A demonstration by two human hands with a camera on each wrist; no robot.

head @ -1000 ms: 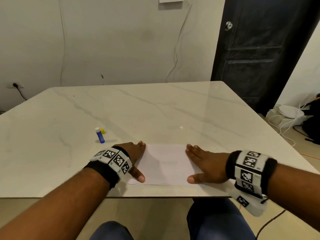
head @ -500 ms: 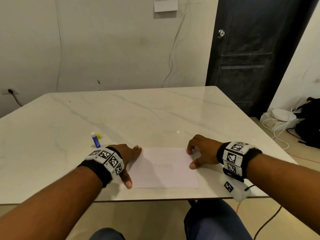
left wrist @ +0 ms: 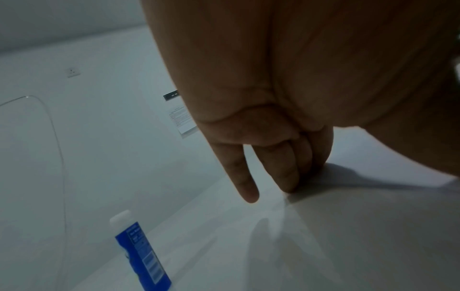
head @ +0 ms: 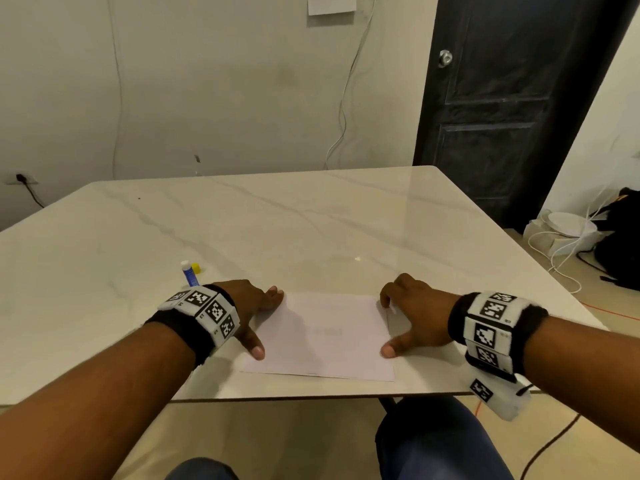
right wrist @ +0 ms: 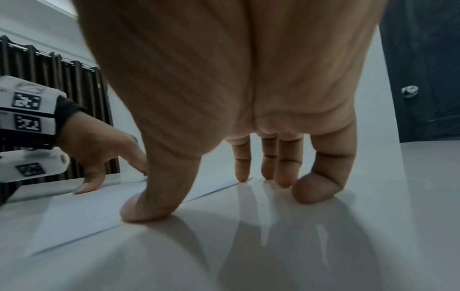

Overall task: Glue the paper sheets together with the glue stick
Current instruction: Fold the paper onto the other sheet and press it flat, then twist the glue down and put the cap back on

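Observation:
A white paper sheet point(head: 322, 336) lies flat near the table's front edge. My left hand point(head: 267, 322) rests on its left edge, fingers straight at the far left corner and thumb on the near part. My right hand point(head: 386, 325) stands arched at the right edge, thumb pressing the paper and fingertips point(right wrist: 242, 177) down along the edge. Neither hand holds anything. The blue glue stick point(head: 188, 274) stands upright just behind my left wrist, its yellow cap point(head: 196, 267) beside it. The left wrist view shows the glue stick point(left wrist: 143, 256) close by and the paper point(left wrist: 361, 226) under my fingers point(left wrist: 286, 177).
The marble table point(head: 311, 220) stretches far beyond the paper. A dark door point(head: 512, 98) stands at the back right. Cables and a black bag point(head: 620, 251) lie on the floor to the right. My knees show below the table's front edge.
My right hand has slid from lying flat on the paper to its right edge and arched up onto thumb and fingertips. My left hand stays at the left edge.

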